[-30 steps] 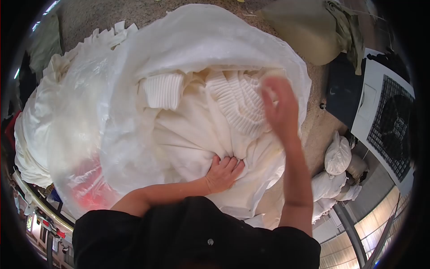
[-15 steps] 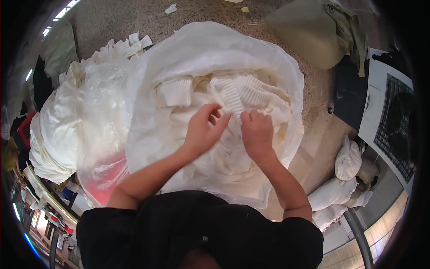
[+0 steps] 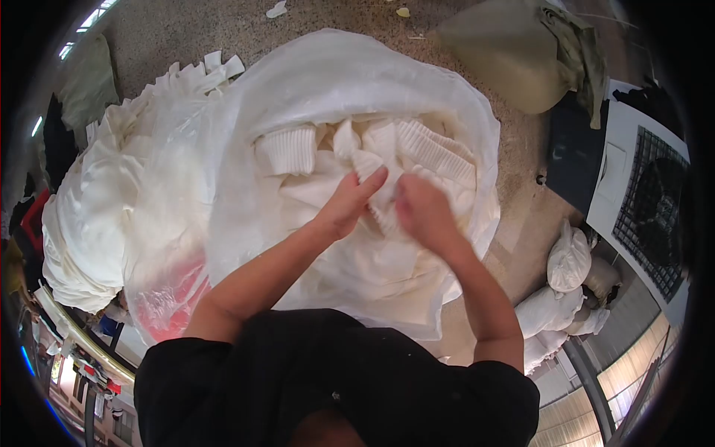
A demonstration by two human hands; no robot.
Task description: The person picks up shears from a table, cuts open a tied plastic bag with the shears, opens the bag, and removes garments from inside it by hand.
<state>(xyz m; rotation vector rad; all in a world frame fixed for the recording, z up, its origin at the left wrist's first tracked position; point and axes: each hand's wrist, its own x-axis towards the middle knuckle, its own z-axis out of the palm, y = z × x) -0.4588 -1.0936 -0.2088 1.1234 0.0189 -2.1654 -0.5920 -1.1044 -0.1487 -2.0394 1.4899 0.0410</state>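
Observation:
Inside a large open white plastic bag (image 3: 320, 78) lies a heap of white knit garments with ribbed bands. My left hand (image 3: 347, 205) is closed on one white knit garment (image 3: 381, 195), thumb pointing up along its ribbed edge. Close beside it, my right hand (image 3: 426, 210) is curled against the same garment, blurred by motion, with its fingertips hidden. Ribbed bands (image 3: 290, 151) show at the heap's left, and another ribbed band (image 3: 438, 147) lies to the upper right of my hands.
A second clear bag (image 3: 160, 171) bulging with white fabric stands at the left, with something red (image 3: 175, 298) low on it. To the right are a dark panel (image 3: 577, 156), a white board with a black grid (image 3: 652, 208) and stuffed white sacks (image 3: 551, 309). An olive sheet (image 3: 506, 52) lies at the upper right.
My left hand has turned thumb-up and closed on the knit fabric. My right hand has moved slightly down. The ribbed piece between them has shifted toward me and folded over.

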